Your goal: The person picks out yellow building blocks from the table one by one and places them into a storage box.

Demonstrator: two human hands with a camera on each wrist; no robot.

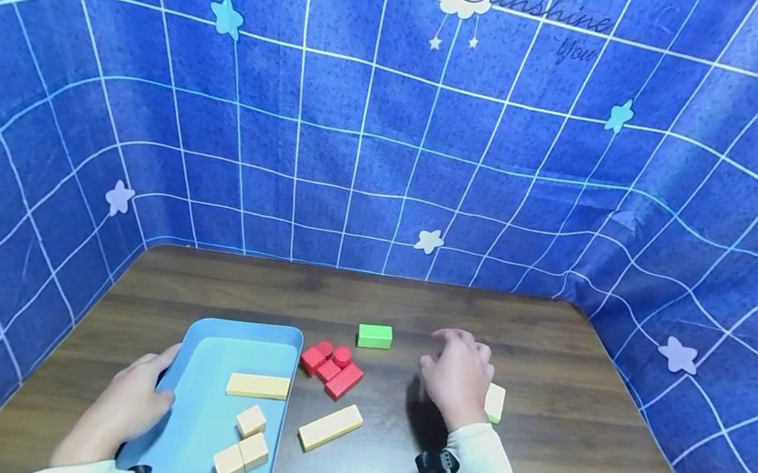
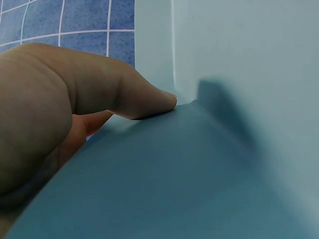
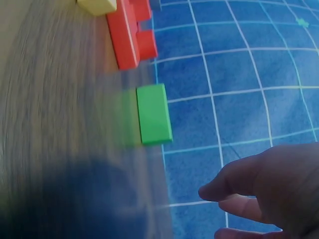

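Note:
My left hand (image 1: pixel 131 401) grips the left rim of a light blue tray (image 1: pixel 204 366), its thumb over the edge, which also shows in the left wrist view on the tray wall (image 2: pixel 159 169). Inside the tray lie a long pale wooden block (image 1: pixel 258 386) and three pale cubes (image 1: pixel 251 422). My right hand (image 1: pixel 457 375) hovers over the table's right half, fingers loosely bent with nothing between them. To its left sits a green block (image 1: pixel 374 337), seen in the right wrist view apart from the fingertips. A pale block with a green edge (image 1: pixel 495 403) is partly hidden behind the right wrist.
Several red blocks (image 1: pixel 343 381), some with round parts, lie close to the tray's right side. Nearer me, a long pale block (image 1: pixel 331 428) rests on the brown wooden table (image 1: pixel 586 442). A blue gridded curtain (image 1: pixel 380 144) surrounds the back and sides.

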